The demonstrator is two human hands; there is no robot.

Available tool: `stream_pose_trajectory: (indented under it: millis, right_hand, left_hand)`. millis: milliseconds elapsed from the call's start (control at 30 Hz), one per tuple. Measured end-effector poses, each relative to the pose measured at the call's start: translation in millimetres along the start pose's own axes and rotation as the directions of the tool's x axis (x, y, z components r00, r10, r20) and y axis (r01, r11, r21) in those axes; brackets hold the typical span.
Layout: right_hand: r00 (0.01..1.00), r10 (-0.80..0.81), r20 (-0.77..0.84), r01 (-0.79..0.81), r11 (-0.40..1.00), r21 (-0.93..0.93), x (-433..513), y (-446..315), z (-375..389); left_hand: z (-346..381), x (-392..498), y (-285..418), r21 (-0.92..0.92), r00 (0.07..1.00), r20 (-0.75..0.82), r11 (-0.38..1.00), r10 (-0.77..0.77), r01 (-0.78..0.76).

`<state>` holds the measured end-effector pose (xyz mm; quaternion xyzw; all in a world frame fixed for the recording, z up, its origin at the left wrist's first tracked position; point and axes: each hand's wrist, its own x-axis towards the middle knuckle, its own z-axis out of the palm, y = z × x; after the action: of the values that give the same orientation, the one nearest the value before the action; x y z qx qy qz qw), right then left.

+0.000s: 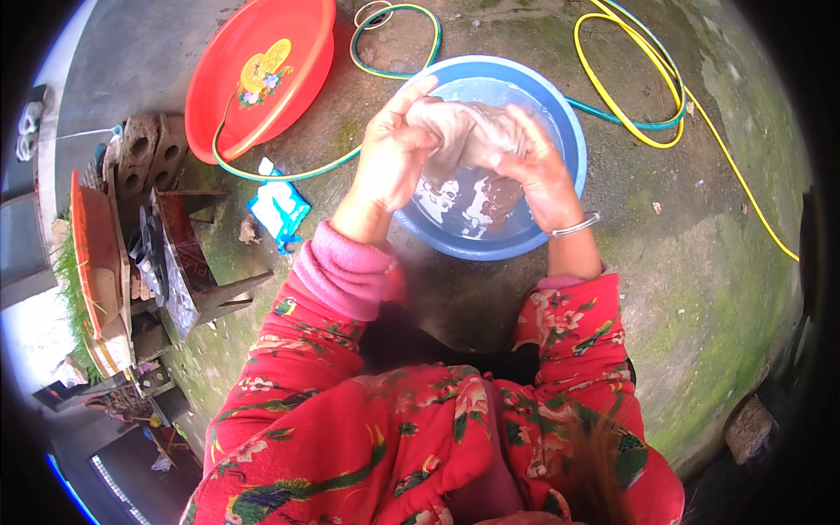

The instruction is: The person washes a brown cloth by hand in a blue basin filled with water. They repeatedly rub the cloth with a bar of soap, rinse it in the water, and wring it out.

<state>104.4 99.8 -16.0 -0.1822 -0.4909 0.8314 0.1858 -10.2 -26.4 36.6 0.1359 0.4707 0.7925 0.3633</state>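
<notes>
A wet, pale grey-brown cloth (462, 131) is held bunched between my two hands, above a blue plastic basin (453, 246) of cloudy water. My left hand (396, 147) grips its left end, thumb over the fabric and forefinger raised. On the other side my right hand (541, 167) holds the cloth's right end between thumb and fingers; a silver bangle circles that wrist. Below the cloth, something brownish (502, 197) shows in the water, too unclear to name.
A red plastic basin (289, 98) lies tilted at upper left, with a yellow-green hose (295, 176) passing over its rim. Hose loops (682, 98) lie at upper right. A blue-and-white packet (281, 207) and a wooden stool (197, 262) are at left.
</notes>
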Motion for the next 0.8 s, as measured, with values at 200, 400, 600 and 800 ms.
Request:
stream_pose_trajectory:
  millis: [200, 400, 600, 800]
  right_hand:
    - [0.938, -0.337, -0.080, 0.149, 0.603, -0.784, 4.5, 2.2, -12.6]
    - [0.983, 0.114, -0.146, -0.017, 0.840, 0.543, 5.1, 6.8, 4.5]
    - [0.957, 0.222, -0.185, -0.109, 0.871, 0.479, 10.5, 13.9, 3.8]
    - [0.879, -0.034, -0.475, -0.088, 0.968, -0.234, -4.1, 61.4, 35.4]
  left_hand:
    - [-25.9, 7.4, -9.6, 0.864, 0.972, 0.077, 0.471, 0.221, -0.176]
    - [-11.1, 17.2, -41.8, 0.516, 0.955, -0.222, 0.855, 0.195, -0.055]
    - [38.9, -7.4, -67.0, 0.809, 0.889, 0.219, 0.434, 0.401, -0.395]
    - [18.5, 15.6, -74.8, 0.916, 0.964, -0.248, 0.347, 0.097, 0.201]
